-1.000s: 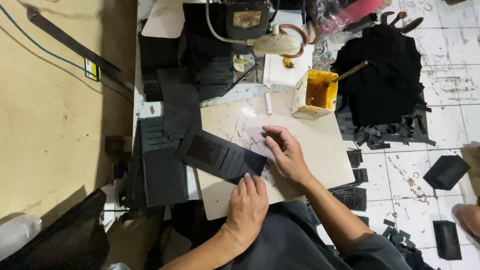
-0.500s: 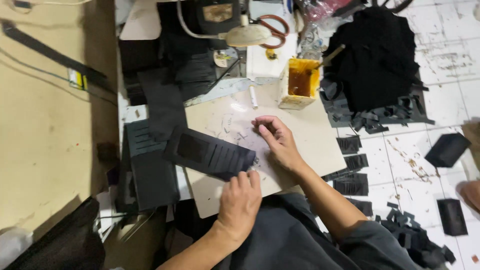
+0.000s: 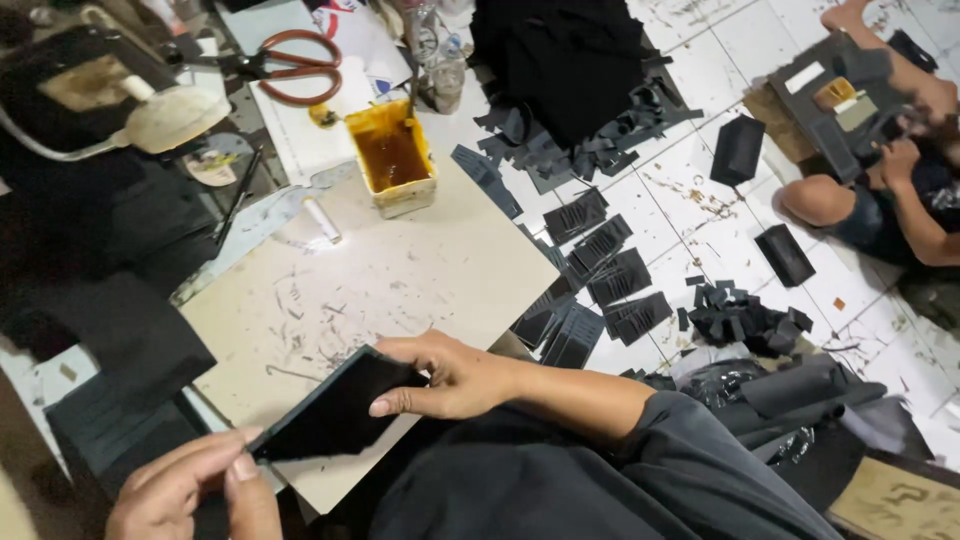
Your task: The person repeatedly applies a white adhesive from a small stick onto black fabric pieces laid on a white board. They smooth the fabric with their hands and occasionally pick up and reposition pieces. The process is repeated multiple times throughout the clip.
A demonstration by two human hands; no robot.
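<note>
We work at a scuffed pale board (image 3: 400, 270) set low over a white tiled floor (image 3: 700, 200). Far on it stands a glue tub (image 3: 390, 155), with scissors (image 3: 285, 65) beyond. Black strips (image 3: 600, 270) lie fanned on the tiles to the right, and another person (image 3: 900, 170) sits far right. Our right hand (image 3: 450, 375) grips a black piece (image 3: 335, 410) at the near edge; our left hand (image 3: 190, 490) pinches its near-left corner. The frame cuts off the left hand.
</note>
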